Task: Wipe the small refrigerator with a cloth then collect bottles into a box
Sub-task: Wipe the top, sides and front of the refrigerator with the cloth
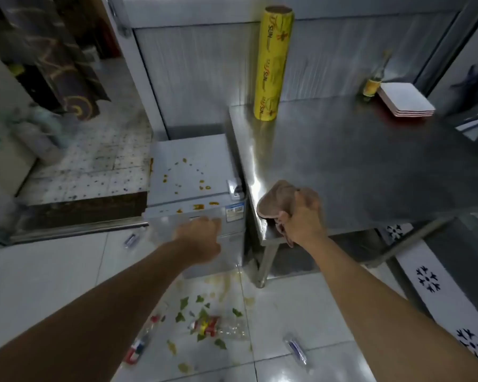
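My right hand (304, 216) bunches brown cloth (276, 199), frame centre. Left hand (202, 238) fisted, empty, before small grey orange-spattered refrigerator (188, 175). Clear plastic bottles (218, 326) on wet tile floor (53, 271), lower centre: slip risk; wiping may smear.

Up beyond the right hand (304, 216), the yellow roll (273, 64) standing on the steel table (370, 166) has "SUN" printed in red, repeated down its length and reading sideways. Between the two hands, just past the left hand (202, 238), the fridge (188, 172) carries a blue-and-white sticker (235, 212) at its front corner, its print too small to read. The labels on the floor bottles (213, 326) below the hands are too blurred to make out.
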Motion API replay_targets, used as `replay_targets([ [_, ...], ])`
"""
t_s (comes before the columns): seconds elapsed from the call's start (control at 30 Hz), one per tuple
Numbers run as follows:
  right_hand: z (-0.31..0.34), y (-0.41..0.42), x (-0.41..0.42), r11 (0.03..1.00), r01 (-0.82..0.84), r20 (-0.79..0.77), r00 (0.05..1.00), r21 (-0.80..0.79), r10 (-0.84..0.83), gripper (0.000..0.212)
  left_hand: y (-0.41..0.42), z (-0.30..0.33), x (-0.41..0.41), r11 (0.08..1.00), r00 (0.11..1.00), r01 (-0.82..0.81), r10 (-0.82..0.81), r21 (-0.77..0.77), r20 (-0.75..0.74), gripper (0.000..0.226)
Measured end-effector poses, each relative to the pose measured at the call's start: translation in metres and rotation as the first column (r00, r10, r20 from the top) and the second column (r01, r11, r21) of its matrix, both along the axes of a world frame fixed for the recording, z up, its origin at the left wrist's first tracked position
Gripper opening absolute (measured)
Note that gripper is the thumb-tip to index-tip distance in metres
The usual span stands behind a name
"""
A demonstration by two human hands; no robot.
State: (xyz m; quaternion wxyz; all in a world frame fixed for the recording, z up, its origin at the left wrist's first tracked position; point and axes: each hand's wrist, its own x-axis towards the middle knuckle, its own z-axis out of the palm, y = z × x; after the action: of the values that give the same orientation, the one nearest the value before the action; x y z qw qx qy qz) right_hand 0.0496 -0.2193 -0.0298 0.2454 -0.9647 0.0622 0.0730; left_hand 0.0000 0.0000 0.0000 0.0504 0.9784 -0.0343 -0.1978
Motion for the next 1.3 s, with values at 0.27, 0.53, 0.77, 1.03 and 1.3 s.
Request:
replay_targets([
  [0.27,-0.036,0.024,0.023,0.992,0.064,-0.049,0.996,-0.106,-0.07,0.077,0.028,-0.021,0.021,0.999,1.0,-0.016,0.015,-0.048,-0.007,0.037],
  [0.53,-0.029,0.07,0.024,0.995,0.101,-0.097,0.99,-0.018,-0.102,0.049,0.095,-0.02,0.023,0.997,0.997,-0.07,0.068,-0.037,-0.036,0.039],
  [0.77,-0.021,0.154,0.003,0.929,0.261,-0.021,0.964,0.263,-0.265,0.014,0.179,-0.021,0.027,0.999,0.999,0.005,-0.007,-0.046,-0.034,0.042],
  [1.03,-0.049,0.211,-0.006,0.852,0.429,-0.029,0.897,0.3,-0.441,0.019,0.243,-0.049,0.055,0.987,0.99,0.142,-0.142,-0.078,0.002,0.045],
  [1.3,-0.077,0.21,0.063,0.901,0.362,0.171,0.898,0.241,-0.406,0.015,0.24,-0.106,0.11,0.982,0.976,0.185,-0.179,-0.034,0.126,0.057],
])
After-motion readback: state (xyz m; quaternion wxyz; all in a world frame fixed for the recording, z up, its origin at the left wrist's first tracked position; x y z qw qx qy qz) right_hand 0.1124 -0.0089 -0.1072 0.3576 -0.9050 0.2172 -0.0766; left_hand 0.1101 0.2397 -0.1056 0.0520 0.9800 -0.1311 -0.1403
